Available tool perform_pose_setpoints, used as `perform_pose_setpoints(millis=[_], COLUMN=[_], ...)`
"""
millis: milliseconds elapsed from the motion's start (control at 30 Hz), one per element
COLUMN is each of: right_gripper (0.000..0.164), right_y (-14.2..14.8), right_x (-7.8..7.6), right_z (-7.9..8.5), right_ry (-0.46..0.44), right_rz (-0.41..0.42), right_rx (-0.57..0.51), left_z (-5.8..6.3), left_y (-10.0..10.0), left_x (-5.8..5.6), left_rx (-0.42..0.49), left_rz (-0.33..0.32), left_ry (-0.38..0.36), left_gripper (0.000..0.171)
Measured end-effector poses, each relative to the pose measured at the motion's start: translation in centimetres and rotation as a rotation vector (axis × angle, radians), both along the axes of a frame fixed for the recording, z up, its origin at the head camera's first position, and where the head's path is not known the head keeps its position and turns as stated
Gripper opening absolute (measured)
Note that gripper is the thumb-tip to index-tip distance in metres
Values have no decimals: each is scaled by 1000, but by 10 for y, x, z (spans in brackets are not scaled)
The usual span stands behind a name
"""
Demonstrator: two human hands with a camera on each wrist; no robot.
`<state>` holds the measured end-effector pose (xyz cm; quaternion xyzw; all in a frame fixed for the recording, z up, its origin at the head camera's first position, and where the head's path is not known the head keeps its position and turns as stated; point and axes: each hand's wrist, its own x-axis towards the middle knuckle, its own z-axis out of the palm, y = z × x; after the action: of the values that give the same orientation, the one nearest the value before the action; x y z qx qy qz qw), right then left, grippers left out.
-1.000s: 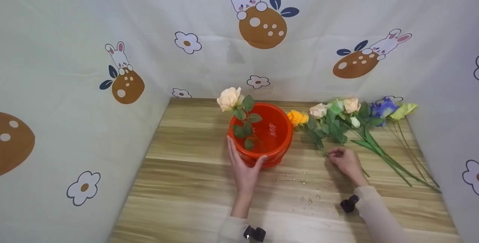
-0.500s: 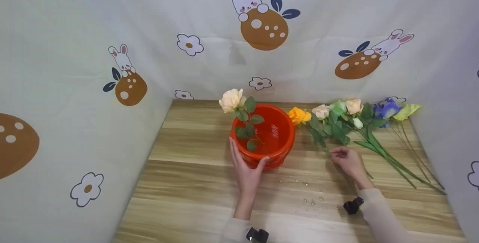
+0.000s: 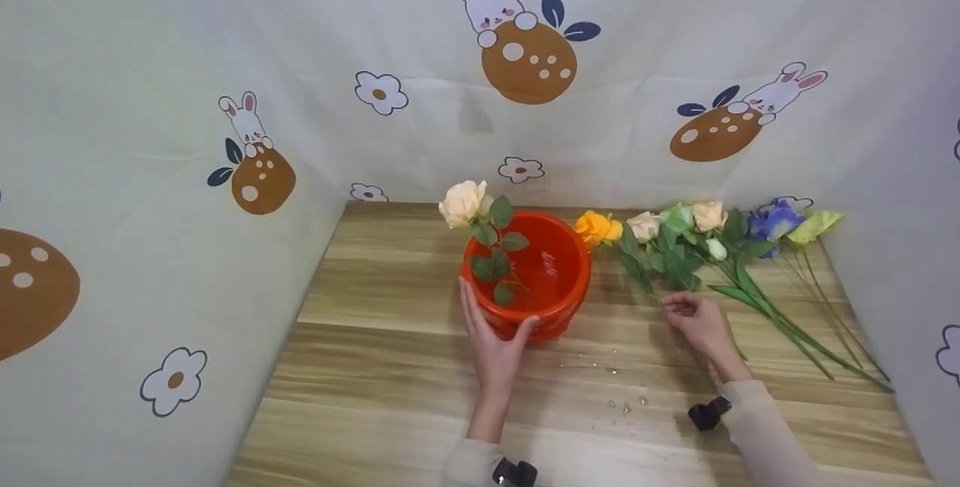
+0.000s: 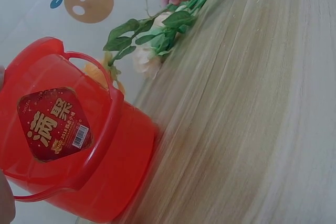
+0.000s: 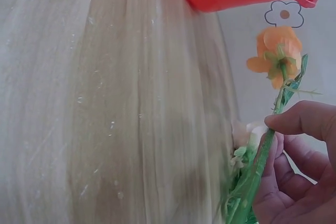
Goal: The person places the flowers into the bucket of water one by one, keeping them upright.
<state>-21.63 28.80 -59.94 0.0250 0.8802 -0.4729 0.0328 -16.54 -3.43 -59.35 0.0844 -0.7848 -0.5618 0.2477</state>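
Note:
A red plastic bucket (image 3: 551, 266) stands on the table, with a cream artificial rose (image 3: 463, 203) leaning over its far left rim and the leafy stem inside. My left hand (image 3: 496, 352) holds the bucket from the near left, fingers along its side and thumb at the front. To the right, my right hand (image 3: 697, 322) pinches the green stem of an orange artificial rose (image 5: 279, 56) between thumb and fingers. In the head view that bloom lies beside the bucket's right rim. The left wrist view shows the bucket's label (image 4: 55, 124) and its handle (image 4: 107, 140).
More artificial flowers lie at the back right: peach roses (image 3: 709, 214), a white bud (image 3: 716, 249), a purple flower (image 3: 776, 220) and a yellow-green bloom (image 3: 816, 226). Small clear droplets or beads (image 3: 627, 407) dot the wooden table (image 3: 360, 397). A printed cloth (image 3: 420, 142) walls in the back and sides.
The head view has shifted slightly. Both hands keep their places on the bucket and the rose stem.

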Motion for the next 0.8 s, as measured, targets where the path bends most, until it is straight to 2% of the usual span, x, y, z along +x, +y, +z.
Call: perform_pose_setpoints(millis=[267,500,800], right_gripper=[25,24,25], right_y=[-6,-13,-24], right_x=[-1,-6,-10], right_z=[14,23,33], right_ry=[25,64,73], right_rz=[12,23,20], right_rx=[-27,-76,-79], left_z=[-1,-1,-1], left_y=[0,1,0], left_x=[1,1,1], left_rx=[-9,-4,8], left_rz=[2,-1,-6], left_ry=[-1,31,13], left_gripper=[121,121,120])
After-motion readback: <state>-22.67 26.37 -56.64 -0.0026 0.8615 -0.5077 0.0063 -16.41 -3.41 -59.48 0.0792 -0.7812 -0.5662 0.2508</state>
